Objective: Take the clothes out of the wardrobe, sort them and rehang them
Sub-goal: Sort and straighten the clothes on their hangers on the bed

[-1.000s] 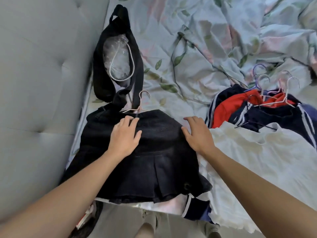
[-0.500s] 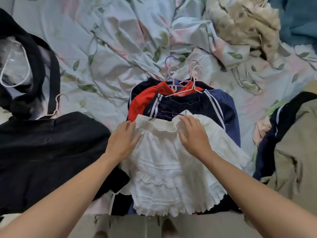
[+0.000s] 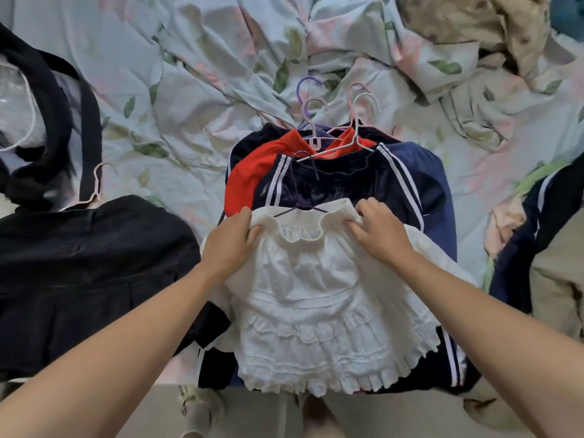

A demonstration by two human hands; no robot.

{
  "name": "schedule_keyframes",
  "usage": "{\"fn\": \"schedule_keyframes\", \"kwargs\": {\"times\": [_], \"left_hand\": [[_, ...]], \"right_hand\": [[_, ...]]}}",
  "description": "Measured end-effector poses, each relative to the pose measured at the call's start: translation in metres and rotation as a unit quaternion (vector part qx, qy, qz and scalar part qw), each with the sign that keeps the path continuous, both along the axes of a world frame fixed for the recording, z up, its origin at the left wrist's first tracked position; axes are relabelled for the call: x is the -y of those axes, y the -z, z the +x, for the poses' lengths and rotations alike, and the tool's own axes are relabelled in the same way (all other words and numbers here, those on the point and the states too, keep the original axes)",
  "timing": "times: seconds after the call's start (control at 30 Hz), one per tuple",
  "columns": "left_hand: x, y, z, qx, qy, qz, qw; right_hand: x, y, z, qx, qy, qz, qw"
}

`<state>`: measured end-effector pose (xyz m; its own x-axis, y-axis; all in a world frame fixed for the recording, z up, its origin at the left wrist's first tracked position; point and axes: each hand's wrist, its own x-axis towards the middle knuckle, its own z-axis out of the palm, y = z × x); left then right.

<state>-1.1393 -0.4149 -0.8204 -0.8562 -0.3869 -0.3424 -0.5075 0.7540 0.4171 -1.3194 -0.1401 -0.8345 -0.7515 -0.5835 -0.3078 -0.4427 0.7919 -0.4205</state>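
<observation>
A white ruffled skirt lies on top of a pile of clothes on the bed, still on a thin dark hanger. My left hand grips the left end of its waistband and my right hand grips the right end. Under it lie navy shorts with white stripes and a red garment, each on pale hangers. To the left a black pleated skirt lies flat on a pink hanger.
A floral sheet covers the bed. A black garment around a clear plastic bag lies at far left. Beige and navy clothes are heaped at right, a tan blanket at top right.
My hands left the black skirt and moved right onto the white skirt. They have now closed on its waistband and bunched it up.
</observation>
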Motion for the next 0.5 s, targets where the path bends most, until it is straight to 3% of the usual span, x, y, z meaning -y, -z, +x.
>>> {"fn": "schedule_keyframes", "kwargs": {"times": [0.23,0.5], "left_hand": [[0.002,-0.033,0.001,-0.067,-0.032,0.023,0.997],[0.022,-0.125,-0.012,-0.160,-0.022,-0.008,0.987]], "right_hand": [[-0.018,-0.042,0.003,-0.007,0.005,-0.009,1.000],[-0.010,-0.152,-0.002,-0.148,0.065,-0.072,0.984]]}}
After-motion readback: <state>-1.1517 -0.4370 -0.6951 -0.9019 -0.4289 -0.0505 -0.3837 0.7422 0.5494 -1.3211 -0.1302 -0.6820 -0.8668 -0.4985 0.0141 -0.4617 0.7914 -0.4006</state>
